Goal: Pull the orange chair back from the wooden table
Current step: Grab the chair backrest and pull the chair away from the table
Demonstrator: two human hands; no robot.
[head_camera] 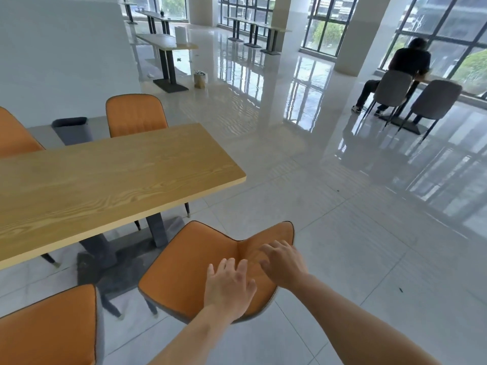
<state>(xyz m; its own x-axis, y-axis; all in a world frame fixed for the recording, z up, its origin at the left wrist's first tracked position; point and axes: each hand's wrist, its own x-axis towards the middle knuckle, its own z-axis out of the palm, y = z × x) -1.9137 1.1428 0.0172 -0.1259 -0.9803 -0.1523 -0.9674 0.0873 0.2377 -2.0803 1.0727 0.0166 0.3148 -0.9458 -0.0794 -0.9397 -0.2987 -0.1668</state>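
The orange chair is upholstered in orange, trimmed with dark piping and backed in grey. The wooden table is marked by light yellow-brown grain above a dark grey base. Pale grey glossy tiles are seen on the floor; a bin is coloured grey.

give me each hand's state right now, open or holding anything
Left hand: open, fingers spread, over the orange chair, holding nothing.
Right hand: open, fingers loosely curled over the chair's backrest, nothing gripped yet.
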